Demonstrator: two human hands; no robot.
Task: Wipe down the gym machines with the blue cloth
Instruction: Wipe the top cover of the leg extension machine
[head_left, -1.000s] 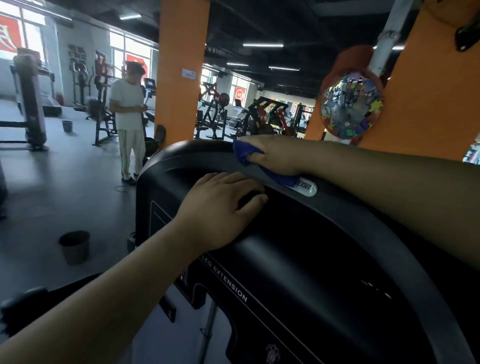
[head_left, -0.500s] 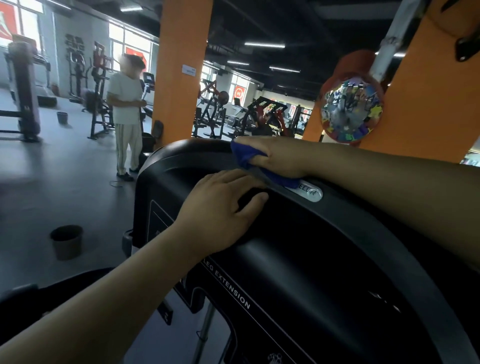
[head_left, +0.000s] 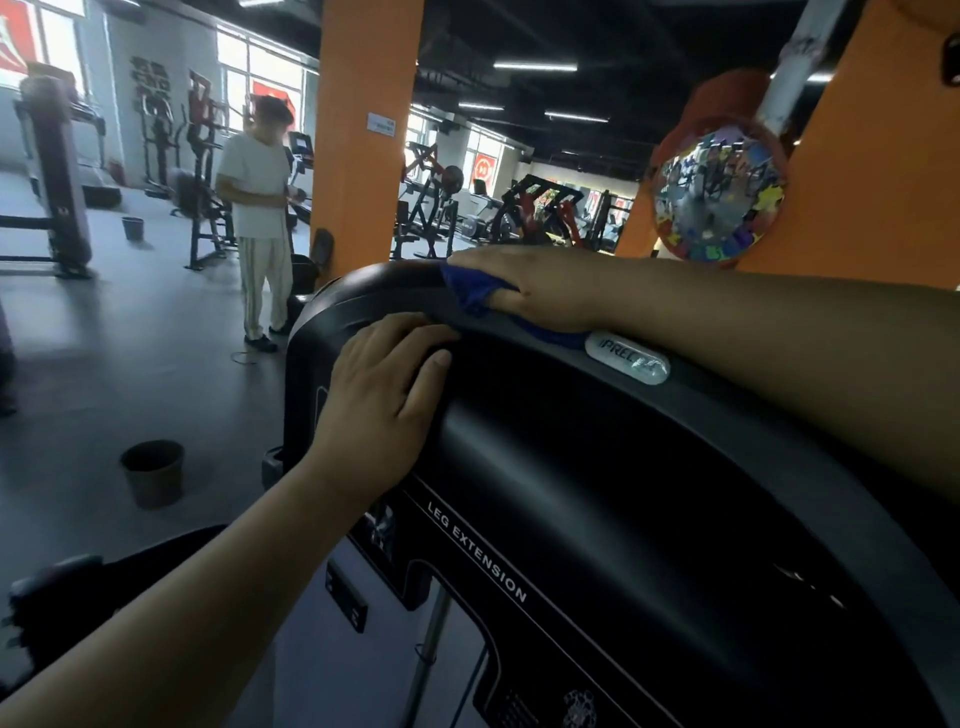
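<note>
**Hidden or unclear.** Most of the blue cloth (head_left: 475, 292) lies under the right hand (head_left: 548, 291). Only a bunched corner shows beside the thumb, and a thin strip shows under the heel of the palm. The machine (head_left: 597, 493) is a black housing lettered "LEG EXTENSION", cut off at the right and bottom of the view. Its silver badge (head_left: 628, 358) is only partly readable, and the small print low on the panel cannot be read. A dark object at the lower left corner is too blurred to identify.

**Hands.** The hands are apart. The right hand lies palm down with its fingers extended, pressing the cloth onto the curved top edge of the housing near its far end. The left hand (head_left: 387, 395) rests palm down just below it, with the fingers laid loosely over the inner ridge, holding nothing.

**Surroundings.** An orange pillar (head_left: 363, 130) stands directly behind the housing. A round mirror (head_left: 719, 200) hangs to the right, above the right forearm. A person in white (head_left: 260, 208) stands on the floor left of the pillar, near the housing's far end. One bucket (head_left: 153, 473) sits on the floor left of the machine and a second bucket (head_left: 133, 227) sits well beyond it, among other equipment.

**Room.** The top edge runs bare from the badge down to the right. Open grey floor (head_left: 130, 364) lies between the near bucket and the person.
</note>
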